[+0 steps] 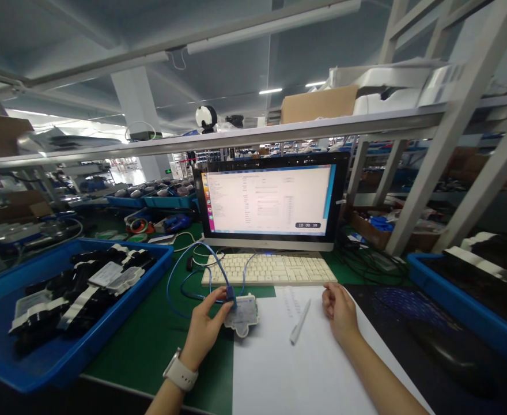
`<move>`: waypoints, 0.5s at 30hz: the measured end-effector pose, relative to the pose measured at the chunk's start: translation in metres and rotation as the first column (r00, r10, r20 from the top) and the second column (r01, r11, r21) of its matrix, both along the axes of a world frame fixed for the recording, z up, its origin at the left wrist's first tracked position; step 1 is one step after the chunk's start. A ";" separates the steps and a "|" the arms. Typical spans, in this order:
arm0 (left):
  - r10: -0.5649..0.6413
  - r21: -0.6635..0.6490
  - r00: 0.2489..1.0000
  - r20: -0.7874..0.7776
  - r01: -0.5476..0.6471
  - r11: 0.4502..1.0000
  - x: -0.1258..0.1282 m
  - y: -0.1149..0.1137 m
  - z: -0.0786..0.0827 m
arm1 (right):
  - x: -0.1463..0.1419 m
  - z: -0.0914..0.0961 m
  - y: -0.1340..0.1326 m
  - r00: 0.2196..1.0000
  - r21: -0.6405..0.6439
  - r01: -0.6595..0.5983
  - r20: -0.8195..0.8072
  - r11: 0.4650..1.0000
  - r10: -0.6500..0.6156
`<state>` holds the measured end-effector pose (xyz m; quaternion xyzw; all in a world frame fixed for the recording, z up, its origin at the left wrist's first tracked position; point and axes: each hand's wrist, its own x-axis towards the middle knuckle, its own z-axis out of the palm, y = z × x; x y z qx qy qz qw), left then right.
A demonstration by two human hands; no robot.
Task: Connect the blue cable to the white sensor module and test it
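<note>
My left hand (212, 320), with a pale watch on its wrist, pinches the plug (230, 293) of a blue cable between thumb and fingers. The plug meets the upper left side of a small grey-white plastic module (243, 314); whether it is fully seated is hidden by my fingers. The blue cable (171, 276) loops to the left and back towards the keyboard. My right hand (340, 311) rests loosely curled on the right edge of a white paper sheet (288, 380), with nothing visible in it. A white pen (300, 323) lies on the paper between my hands.
A cream keyboard (271, 268) lies below a monitor (271, 202). A blue tray (150, 302) of black and white devices stands left, another blue tray (469, 311) right. A dark mouse (443, 351) sits on a black mat. A shelf (245, 134) crosses above.
</note>
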<state>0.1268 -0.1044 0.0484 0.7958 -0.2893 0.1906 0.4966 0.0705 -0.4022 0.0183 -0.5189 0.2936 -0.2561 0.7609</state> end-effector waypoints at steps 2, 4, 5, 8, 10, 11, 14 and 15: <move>0.000 0.010 0.999 0.048 0.000 1.000 -0.001 0.000 0.001 | 0.000 0.000 0.000 1.000 0.009 0.002 -0.006 1.000 -0.002; -0.001 0.014 0.998 0.063 0.000 1.000 -0.002 0.000 0.000 | 0.000 0.000 0.000 1.000 0.005 0.000 -0.007 1.000 0.000; 0.001 0.016 0.998 0.062 -0.002 1.000 -0.002 0.000 -0.001 | 0.000 0.001 0.000 1.000 0.002 0.000 -0.006 1.000 0.000; 0.003 0.007 0.998 0.069 -0.003 1.000 -0.003 0.001 -0.005 | -0.001 0.001 0.000 1.000 -0.001 -0.004 -0.007 1.000 0.004; 0.003 0.007 0.997 0.081 -0.004 1.000 -0.004 0.001 -0.008 | -0.001 0.001 -0.001 1.000 0.002 0.000 -0.010 1.000 0.000; 0.005 0.010 0.996 0.090 -0.006 1.000 -0.005 0.001 -0.011 | 0.000 0.000 -0.001 1.000 0.004 0.003 -0.012 1.000 -0.003; 0.019 0.027 0.990 0.136 -0.023 0.999 -0.006 0.003 -0.020 | 0.000 -0.002 0.000 1.000 -0.008 -0.005 -0.007 1.000 0.005; 0.016 0.030 0.988 0.156 -0.021 0.999 -0.006 0.004 -0.022 | 0.000 -0.001 0.001 1.000 -0.016 -0.007 -0.007 1.000 0.007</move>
